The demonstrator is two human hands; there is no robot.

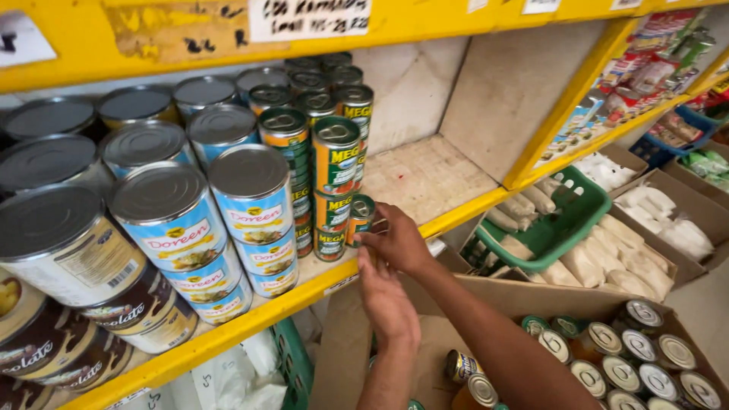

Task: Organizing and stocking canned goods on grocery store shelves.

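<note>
My right hand [396,241] reaches onto the yellow shelf [448,220] and grips a small green-and-yellow can [361,216], tilted, next to the stacked columns of the same small cans [336,178]. My left hand [387,302] is just below it, at the shelf's front edge. Its back faces me, its fingers are stretched up towards the right wrist, and nothing shows in it. A cardboard box [493,292] below holds more small cans [636,357] with pull-tab lids.
Large blue-labelled tins [254,205] and brown-labelled tins [45,349] fill the shelf's left side. Bare shelf board [425,171] lies right of the can stacks. A green basket [566,220] and boxes of white packets [653,220] stand on the floor at right.
</note>
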